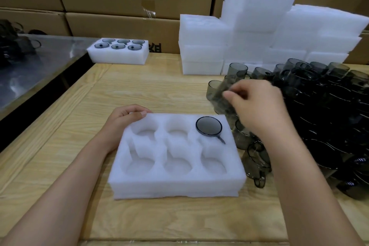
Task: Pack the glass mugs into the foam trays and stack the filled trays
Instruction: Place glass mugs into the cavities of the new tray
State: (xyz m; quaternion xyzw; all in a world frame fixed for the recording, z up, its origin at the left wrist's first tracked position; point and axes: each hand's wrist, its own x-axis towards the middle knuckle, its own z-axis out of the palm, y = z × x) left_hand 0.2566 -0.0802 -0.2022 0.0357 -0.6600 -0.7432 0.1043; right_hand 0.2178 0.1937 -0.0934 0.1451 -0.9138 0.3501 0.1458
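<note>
A white foam tray with six round pockets lies on the wooden table in front of me. One smoky grey glass mug sits in its far right pocket, handle toward me; the other pockets hold nothing. My left hand rests on the tray's far left corner, fingers curled over the edge. My right hand hovers right of the tray and grips a blurred grey mug, tilted, above the pile of mugs.
A filled foam tray with several mugs stands at the far left of the table. Stacks of foam trays rise at the back, with cardboard boxes behind. A metal table adjoins on the left.
</note>
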